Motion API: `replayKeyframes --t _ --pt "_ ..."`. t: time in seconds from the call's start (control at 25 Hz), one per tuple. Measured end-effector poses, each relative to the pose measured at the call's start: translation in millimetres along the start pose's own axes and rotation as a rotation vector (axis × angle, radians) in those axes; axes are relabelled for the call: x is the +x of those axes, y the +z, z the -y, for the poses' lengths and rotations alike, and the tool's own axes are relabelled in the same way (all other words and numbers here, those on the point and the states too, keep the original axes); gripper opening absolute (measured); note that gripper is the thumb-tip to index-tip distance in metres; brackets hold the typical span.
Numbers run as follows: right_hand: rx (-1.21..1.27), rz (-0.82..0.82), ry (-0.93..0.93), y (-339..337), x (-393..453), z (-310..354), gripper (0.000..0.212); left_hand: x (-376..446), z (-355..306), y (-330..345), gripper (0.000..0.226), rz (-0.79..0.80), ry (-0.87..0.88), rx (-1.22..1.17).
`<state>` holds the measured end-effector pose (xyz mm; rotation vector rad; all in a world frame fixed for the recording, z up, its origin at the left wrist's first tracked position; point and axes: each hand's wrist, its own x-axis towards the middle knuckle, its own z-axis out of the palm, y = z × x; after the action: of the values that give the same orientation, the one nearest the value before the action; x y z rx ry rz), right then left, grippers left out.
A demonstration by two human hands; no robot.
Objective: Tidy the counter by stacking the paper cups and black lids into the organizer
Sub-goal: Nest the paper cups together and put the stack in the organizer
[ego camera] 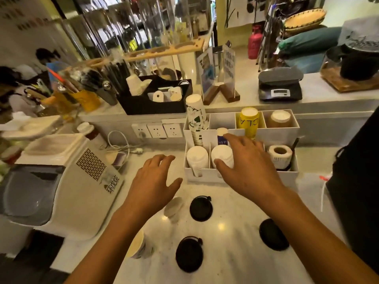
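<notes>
Both hands are hovering spread and gripping nothing: the right hand (244, 165) is reaching over the white organizer (207, 174), fingertips just above its stacked paper cups (222, 155), the left hand (152, 179) just beside it; three black lids (200, 208) and two loose cups (173, 207) are lying nearer the person
</notes>
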<state>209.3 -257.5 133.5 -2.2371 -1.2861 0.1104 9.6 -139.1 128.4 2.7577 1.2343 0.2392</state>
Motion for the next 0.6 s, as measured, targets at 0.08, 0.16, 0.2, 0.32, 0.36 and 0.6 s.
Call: replayKeyframes --t 0.08,0.16,0.2,0.32,0.36,0.6 --pt "0.015 0.018 0.002 8.1 7.4 -2.8 0.068 3.8 8.0 5.3 0.072 0.033 0.004 0.032" --pt "0.040 0.031 -0.006 19.2 17.4 -3.9 0.067 12.0 21.4 11.5 0.074 0.063 0.018 0.066" --pt "0.048 0.041 -0.007 26.1 21.5 -4.1 0.067 16.1 28.7 14.8 0.075 0.081 0.028 0.082" --pt "0.060 0.098 0.035 50.8 25.2 0.3 0.066 27.6 54.3 27.5 0.079 0.170 0.100 0.191" --pt "0.057 0.114 0.055 60.0 24.7 2.8 0.066 31.1 63.5 32.6 0.081 0.204 0.131 0.234" --pt "-0.009 0.130 0.129 127.6 17.3 26.9 0.066 63.5 127.0 78.1 0.092 0.390 0.354 0.393"
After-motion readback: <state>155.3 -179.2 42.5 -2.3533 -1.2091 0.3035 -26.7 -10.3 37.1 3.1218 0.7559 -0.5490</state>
